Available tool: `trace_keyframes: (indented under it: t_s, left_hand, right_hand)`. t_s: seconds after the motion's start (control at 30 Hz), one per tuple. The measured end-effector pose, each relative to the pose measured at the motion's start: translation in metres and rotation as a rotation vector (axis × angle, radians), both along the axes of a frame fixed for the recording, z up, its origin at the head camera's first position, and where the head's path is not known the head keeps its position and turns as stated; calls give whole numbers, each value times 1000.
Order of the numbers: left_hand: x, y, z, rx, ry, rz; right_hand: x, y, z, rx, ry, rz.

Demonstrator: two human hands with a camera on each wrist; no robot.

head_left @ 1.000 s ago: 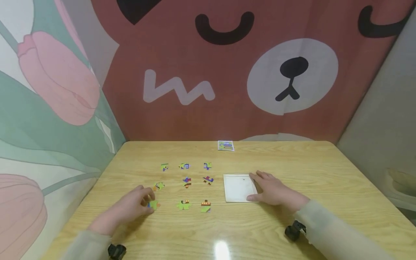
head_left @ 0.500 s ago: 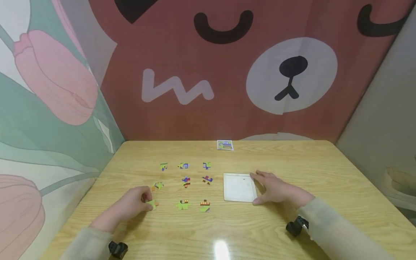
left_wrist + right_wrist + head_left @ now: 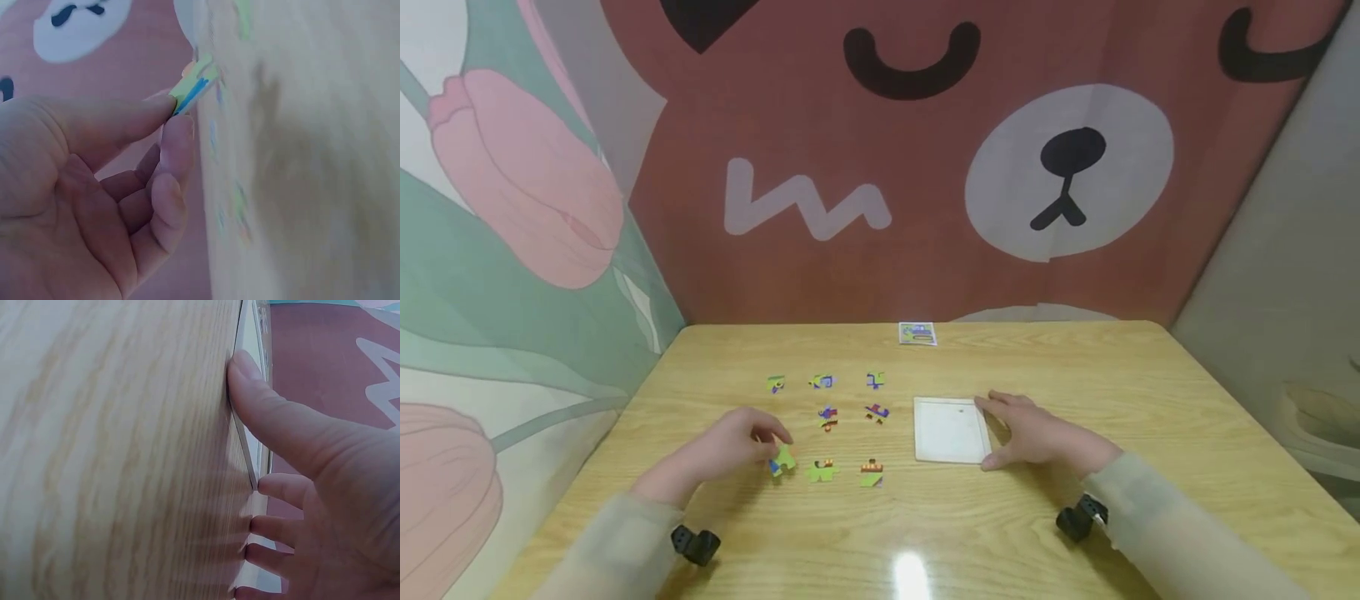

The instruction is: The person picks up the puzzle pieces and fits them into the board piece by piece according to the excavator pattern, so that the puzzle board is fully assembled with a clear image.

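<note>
My left hand (image 3: 733, 446) pinches a green puzzle piece (image 3: 783, 459) between thumb and fingers, a little above the table. In the left wrist view the piece (image 3: 194, 87) shows a blue strip along one side and is tilted. My right hand (image 3: 1037, 433) rests at the right side of a flat white square tray (image 3: 951, 432). Its thumb touches the tray's near right corner and its fingers lie by the far right corner. The right wrist view shows the thumb (image 3: 247, 369) against the tray's edge, with the fingers spread.
Several puzzle pieces lie in loose rows left of the tray, among them a green one (image 3: 822, 473), a striped one (image 3: 872, 475) and a red-and-blue one (image 3: 877, 412). A small picture card (image 3: 917, 333) lies at the table's back edge, before a printed wall.
My left hand took hold of the green piece at the near left, lifted it and carried it rightward. The right hand stayed by the tray, its thumb shifting slightly.
</note>
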State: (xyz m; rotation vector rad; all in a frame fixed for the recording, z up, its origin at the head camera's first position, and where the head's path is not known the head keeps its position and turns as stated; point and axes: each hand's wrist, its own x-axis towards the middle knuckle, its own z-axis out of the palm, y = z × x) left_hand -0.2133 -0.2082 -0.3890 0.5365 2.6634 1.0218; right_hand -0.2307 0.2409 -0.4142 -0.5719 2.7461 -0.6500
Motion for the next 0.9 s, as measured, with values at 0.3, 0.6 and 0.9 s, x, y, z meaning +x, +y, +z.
trace_keyframes:
  t_s: [0.3, 0.6, 0.9]
  left_hand:
    - [-19, 73, 20, 114, -64, -169]
    - [-38, 141, 12, 162, -119, -152]
    - [-43, 178, -7, 176, -124, -118]
  right_hand:
    - [1, 1, 0, 4, -6, -10]
    - [0, -1, 1, 20, -8, -18]
    - [0, -1, 0, 43, -24, -30]
